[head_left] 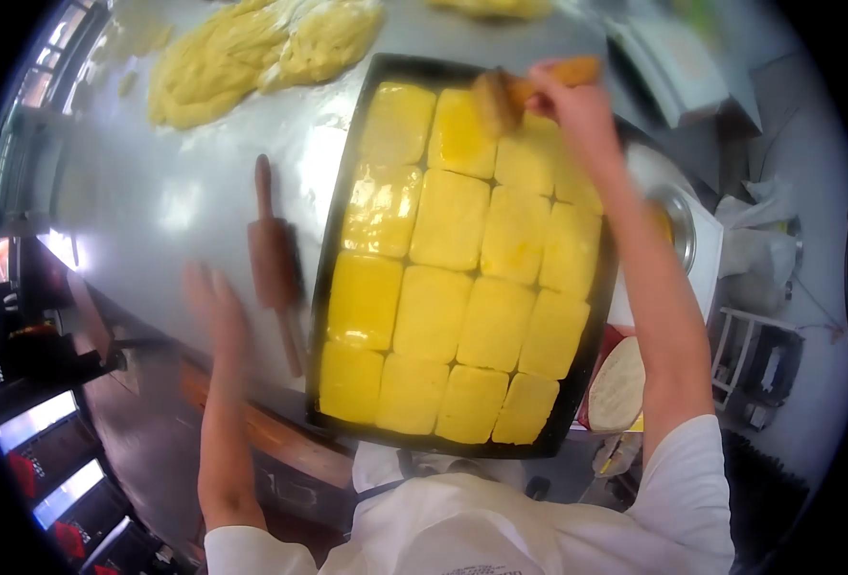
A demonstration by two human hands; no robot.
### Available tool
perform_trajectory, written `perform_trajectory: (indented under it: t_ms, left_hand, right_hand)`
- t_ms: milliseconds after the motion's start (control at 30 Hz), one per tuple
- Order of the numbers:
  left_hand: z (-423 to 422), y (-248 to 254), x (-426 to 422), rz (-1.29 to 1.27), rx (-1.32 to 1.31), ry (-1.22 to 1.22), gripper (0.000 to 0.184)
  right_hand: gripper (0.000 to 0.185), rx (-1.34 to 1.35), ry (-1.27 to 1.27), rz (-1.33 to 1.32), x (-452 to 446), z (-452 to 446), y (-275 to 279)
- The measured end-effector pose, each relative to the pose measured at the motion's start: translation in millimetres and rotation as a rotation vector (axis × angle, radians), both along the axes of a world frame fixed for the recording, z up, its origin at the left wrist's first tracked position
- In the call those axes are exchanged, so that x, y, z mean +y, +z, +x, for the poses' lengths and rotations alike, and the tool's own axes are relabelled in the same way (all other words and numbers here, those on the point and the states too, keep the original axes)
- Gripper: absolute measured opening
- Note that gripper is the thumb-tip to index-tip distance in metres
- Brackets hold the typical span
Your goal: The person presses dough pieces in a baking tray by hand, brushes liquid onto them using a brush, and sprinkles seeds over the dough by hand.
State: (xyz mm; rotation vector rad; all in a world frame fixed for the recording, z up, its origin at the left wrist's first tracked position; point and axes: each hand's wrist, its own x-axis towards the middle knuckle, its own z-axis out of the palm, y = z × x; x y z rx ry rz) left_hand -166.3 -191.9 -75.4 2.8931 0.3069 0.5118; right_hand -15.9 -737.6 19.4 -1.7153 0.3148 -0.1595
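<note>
My right hand (570,99) is closed around the wooden handle of a pastry brush (501,101). The bristles touch a yellow dough piece (462,134) in the far row of a dark baking tray (319,383). Flat, roughly square dough pieces fill this tray in rows. Some, such as the one at the left (381,206), shine wet; others look duller. My left hand (215,302) is blurred over the metal table, fingers stretched out and holding nothing. A wooden rolling pin (273,259) lies between that hand and the tray.
Lumps of yellow dough (242,62) lie at the far left of the metal table (165,192). Right of the tray, a round metal bowl (675,230) is partly behind my forearm. A pale box-like object (678,67) stands at the far right. Below the bowl is a pale oval thing (618,383).
</note>
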Motion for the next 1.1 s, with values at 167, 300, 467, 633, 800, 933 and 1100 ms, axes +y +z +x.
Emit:
perform_trajectory:
  t_ms: [167, 300, 467, 633, 800, 933, 1100]
  left_hand:
    - [2, 10, -6, 0.004, -0.014, 0.002, 0.046]
    - [3, 6, -3, 0.035, -0.011, 0.005, 0.046]
    - [2, 8, -3, 0.071, -0.002, 0.009, 0.046]
    - [-1, 14, -6, 0.067, 0.030, 0.021, 0.047]
    - [0, 12, -6, 0.101, 0.042, 0.040, 0.048]
    - [-1, 10, -5, 0.075, 0.037, 0.044, 0.048]
    - [3, 12, -6, 0.078, 0.027, 0.030, 0.050]
  right_hand:
    - [0.023, -0.678, 0.321, -0.701, 44, -20, 9]
    - [0.031, -0.581, 0.526, -0.962, 78, -60, -27]
    - [0.034, -0.371, 0.749, -0.872, 110, -157, 31]
    - [0.018, 0.082, 0.843, -0.263, 118, -176, 64]
    - [0.029, 0.406, 0.565, 0.064, 65, -67, 15]
    - [0.024, 0.135, 0.421, -0.202, 37, -38, 38]
    - [0.013, -0.518, 0.602, -0.867, 89, -117, 14]
